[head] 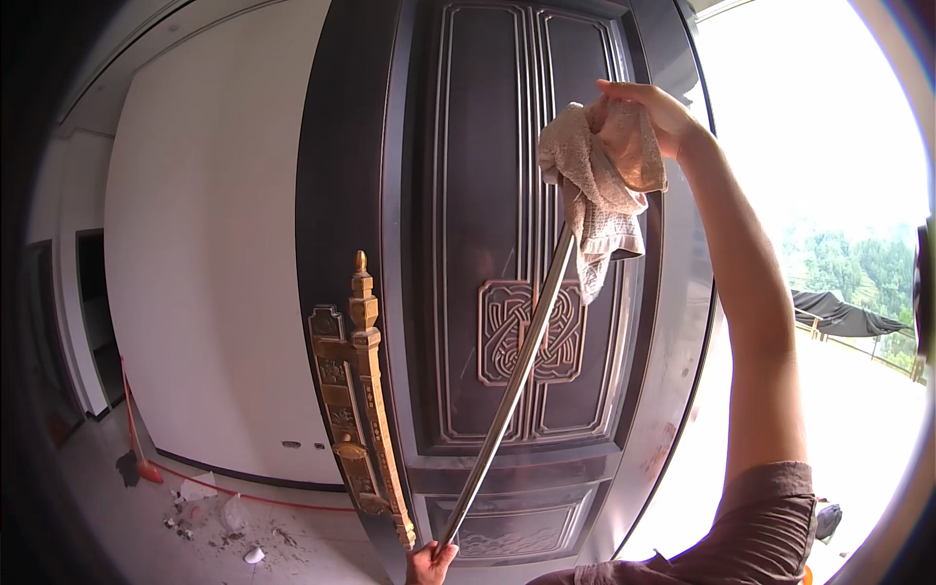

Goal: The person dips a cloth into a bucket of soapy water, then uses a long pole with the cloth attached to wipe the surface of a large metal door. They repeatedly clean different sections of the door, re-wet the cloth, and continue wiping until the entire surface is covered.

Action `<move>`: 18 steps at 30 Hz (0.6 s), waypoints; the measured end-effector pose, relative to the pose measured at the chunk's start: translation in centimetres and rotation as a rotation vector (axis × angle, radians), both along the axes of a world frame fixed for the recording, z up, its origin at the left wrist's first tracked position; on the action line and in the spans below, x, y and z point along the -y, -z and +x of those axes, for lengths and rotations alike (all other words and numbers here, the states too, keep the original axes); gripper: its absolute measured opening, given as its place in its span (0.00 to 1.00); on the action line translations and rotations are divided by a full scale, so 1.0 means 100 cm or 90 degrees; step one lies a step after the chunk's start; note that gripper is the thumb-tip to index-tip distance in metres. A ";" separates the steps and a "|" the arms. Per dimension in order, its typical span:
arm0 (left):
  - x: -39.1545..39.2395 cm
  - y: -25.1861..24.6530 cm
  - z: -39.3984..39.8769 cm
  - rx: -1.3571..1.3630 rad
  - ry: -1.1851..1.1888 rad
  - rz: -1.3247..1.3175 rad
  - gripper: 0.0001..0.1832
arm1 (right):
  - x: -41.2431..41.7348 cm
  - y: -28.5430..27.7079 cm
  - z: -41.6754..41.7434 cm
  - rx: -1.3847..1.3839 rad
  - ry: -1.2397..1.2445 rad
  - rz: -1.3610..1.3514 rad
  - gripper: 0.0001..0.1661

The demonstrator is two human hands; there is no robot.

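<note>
My left hand (pixel 430 564) grips the lower end of a long metal pole (pixel 512 395) at the bottom of the view. The pole slants up and to the right. Over its upper end hangs a beige terry cloth (pixel 596 183), which hides the tip. My right hand (pixel 654 117), raised high, holds the top of this cloth. Behind both stands a dark panelled door (pixel 479 190) with a carved square medallion (pixel 497 336) at mid-height. On the door's left side is an ornate brass-coloured handle (pixel 374 409).
A white wall (pixel 212 256) is on the left. Debris (pixel 234 523) lies scattered on the floor near a red-handled broom (pixel 126 395) and a red dustpan (pixel 148 472). Bright daylight shows at the right, with a dark tarp (pixel 848 313) over a railing and trees (pixel 841 256) beyond.
</note>
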State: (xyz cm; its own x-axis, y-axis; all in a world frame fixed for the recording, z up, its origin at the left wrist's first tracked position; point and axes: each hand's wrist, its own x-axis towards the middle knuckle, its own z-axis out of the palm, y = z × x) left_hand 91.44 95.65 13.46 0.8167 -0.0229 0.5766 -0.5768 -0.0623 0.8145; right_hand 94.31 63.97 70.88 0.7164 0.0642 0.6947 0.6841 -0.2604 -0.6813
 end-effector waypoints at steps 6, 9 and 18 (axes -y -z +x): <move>0.004 0.021 0.011 -0.040 0.012 -0.097 0.19 | 0.023 0.031 0.019 -0.049 0.160 -0.095 0.33; 0.002 0.025 0.023 -0.050 0.021 -0.085 0.17 | 0.014 0.058 0.036 0.031 0.328 -0.070 0.42; 0.024 0.024 0.066 -0.085 0.113 -0.028 0.15 | -0.019 0.081 0.059 0.263 0.160 0.103 0.55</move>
